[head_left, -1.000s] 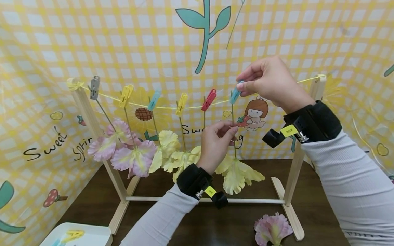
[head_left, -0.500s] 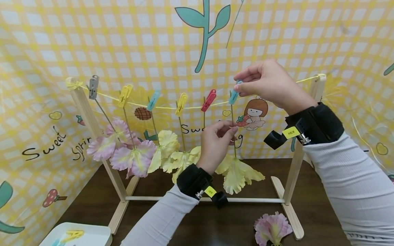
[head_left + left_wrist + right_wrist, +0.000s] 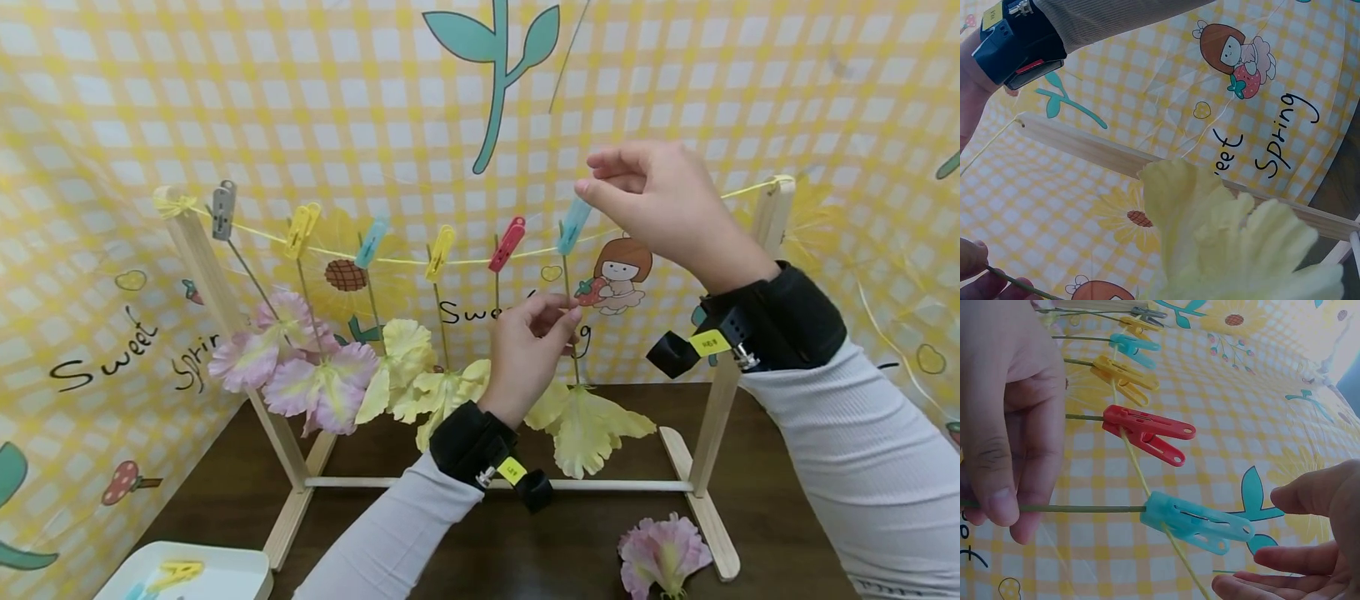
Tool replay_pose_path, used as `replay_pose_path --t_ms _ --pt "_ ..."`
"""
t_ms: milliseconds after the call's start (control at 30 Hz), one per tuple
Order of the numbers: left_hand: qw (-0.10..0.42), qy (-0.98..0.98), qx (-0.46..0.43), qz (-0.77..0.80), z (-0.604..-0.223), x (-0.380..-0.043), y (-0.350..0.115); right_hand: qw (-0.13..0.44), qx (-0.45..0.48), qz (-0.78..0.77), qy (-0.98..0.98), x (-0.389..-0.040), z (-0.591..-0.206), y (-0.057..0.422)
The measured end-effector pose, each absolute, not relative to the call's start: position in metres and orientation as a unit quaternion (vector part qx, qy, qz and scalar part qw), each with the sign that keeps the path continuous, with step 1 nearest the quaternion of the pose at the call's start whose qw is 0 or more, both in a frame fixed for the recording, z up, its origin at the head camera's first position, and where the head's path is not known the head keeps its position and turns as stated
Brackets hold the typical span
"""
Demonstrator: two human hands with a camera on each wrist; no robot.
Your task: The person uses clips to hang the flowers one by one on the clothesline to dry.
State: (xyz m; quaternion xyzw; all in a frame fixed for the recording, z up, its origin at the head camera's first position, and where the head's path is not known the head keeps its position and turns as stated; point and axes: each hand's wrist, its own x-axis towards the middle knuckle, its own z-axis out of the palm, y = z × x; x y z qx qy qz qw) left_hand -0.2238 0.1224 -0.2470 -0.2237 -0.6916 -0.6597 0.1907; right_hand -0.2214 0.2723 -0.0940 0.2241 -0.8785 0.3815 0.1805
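Note:
My left hand point(image 3: 523, 354) pinches the green stem point(image 3: 1085, 509) of a yellow artificial flower point(image 3: 588, 427), whose petals hang below that hand. Higher up, a light blue clothespin point(image 3: 1194, 524) clips the stem to a yellow string point(image 3: 1134, 457). My right hand point(image 3: 670, 212) is just beside the clothespin's handles. In the right wrist view its thumb and fingers are spread apart, with a gap between them and the clothespin. To the left, a red clothespin point(image 3: 507, 244), yellow ones, another blue one and a grey one point(image 3: 223, 210) hold more stems; my left hand hides part of these.
The string runs between two wooden posts point(image 3: 726, 367) joined by a white rod point(image 3: 615, 486). A white tray point(image 3: 247, 571) with loose clothespins sits at the lower left. A pink flower point(image 3: 663, 557) lies near the right foot of the stand.
My right hand has let go of the blue clothespin and its fingers have parted beside it. The yellow flower has swung slightly right. My left hand keeps its pinch on the stem.

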Motion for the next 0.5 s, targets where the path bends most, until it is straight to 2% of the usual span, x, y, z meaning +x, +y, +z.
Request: replay_pose_path --t_ms 133,200,367,433,500 --pt "0.188 -0.711 -0.209 -0.644 -0.249 -0.217 0.115 0.229 0.25 0.392 -0.855 -0.217 -0.105 0.272" --pt "0.195 -0.724 -0.206 -0.629 -0.253 -0.209 0.108 0.289 0.275 0.387 -0.832 -0.211 -0.117 0.273" --pt "0.254 -0.738 -0.233 -0.58 -0.276 -0.166 0.064 0.465 0.353 0.32 -0.746 -0.182 -0.17 0.281" --pt "0.28 -0.751 -0.232 -0.551 -0.292 -0.144 0.035 0.49 0.386 0.305 -0.719 -0.162 -0.198 0.282" --pt "0.296 -0.777 -0.201 -0.518 -0.309 -0.121 0.003 0.478 0.427 0.312 -0.701 -0.139 -0.228 0.284"
